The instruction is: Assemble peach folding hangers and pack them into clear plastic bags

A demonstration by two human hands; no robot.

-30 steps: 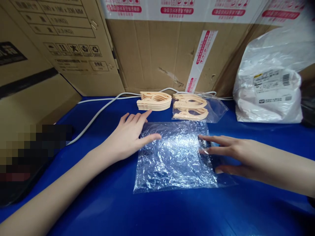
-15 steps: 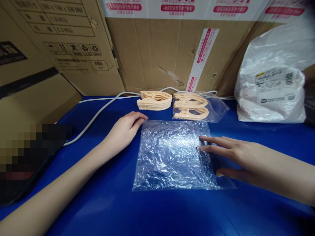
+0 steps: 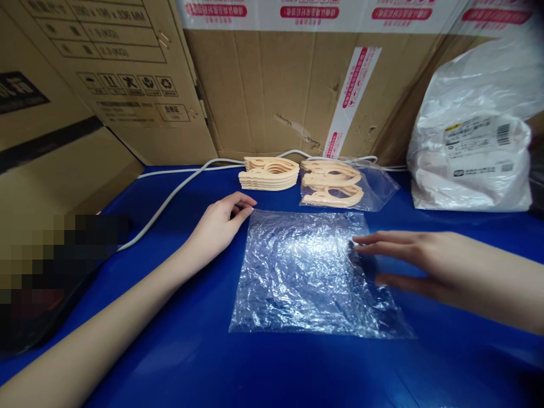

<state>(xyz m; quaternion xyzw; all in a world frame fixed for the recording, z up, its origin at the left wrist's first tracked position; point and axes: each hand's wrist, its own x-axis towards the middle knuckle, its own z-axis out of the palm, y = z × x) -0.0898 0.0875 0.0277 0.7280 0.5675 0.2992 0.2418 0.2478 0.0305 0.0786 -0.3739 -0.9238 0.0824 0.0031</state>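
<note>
The left hand (image 3: 219, 224) has its thumb and forefinger brought together on the far left corner of a clear plastic bag (image 3: 297, 277); the remaining fingers are curled. The right hand (image 3: 419, 260) is extended from the right, palm downward, its thumb held apart from the fingers, with nothing in its grasp. Its fingertips reach over the right part of the bag; whether they touch the film cannot be told.

The bag lies flat and wrinkled on a blue tabletop (image 3: 238, 374), between the two hands, with a bright reflection across its upper half. Beyond its far edge, and apart from it, stands a neat stack of cream hangers (image 3: 268, 181). Just to the right of the stack lies a transparent packet (image 3: 380, 184), with similar cream pieces (image 3: 331, 198) in its left portion.

A white cable (image 3: 165, 201) curves along the left and passes behind the stack. At the rear rises a cardboard panel (image 3: 263, 90) bearing a slanted strip of red-printed tape (image 3: 352, 102). To its left stands a printed carton (image 3: 144, 133); at far right, a white plastic sack (image 3: 471, 187) carries a label with a barcode.
</note>
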